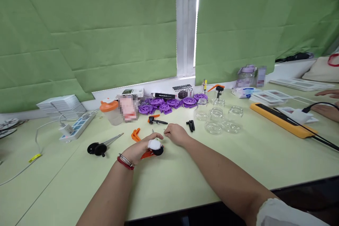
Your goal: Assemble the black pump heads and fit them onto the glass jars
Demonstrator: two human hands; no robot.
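Orange-handled part with white-and-black head (156, 148) sits in left hand's (139, 147) grip, long axis roughly sideways, head at right end. Right hand (177, 134) just beyond and right, fingers curled near counter (172, 187), can't tell if pinching anything tbh. Black tubes (192, 125) farther right.

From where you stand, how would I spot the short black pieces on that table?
On the pale green table, find the person's right hand. Just to its right, between it and the clear jars, lie the short black pieces, bunched together. Unlike the orange-and-black part beyond the hand's left side, they show no orange.
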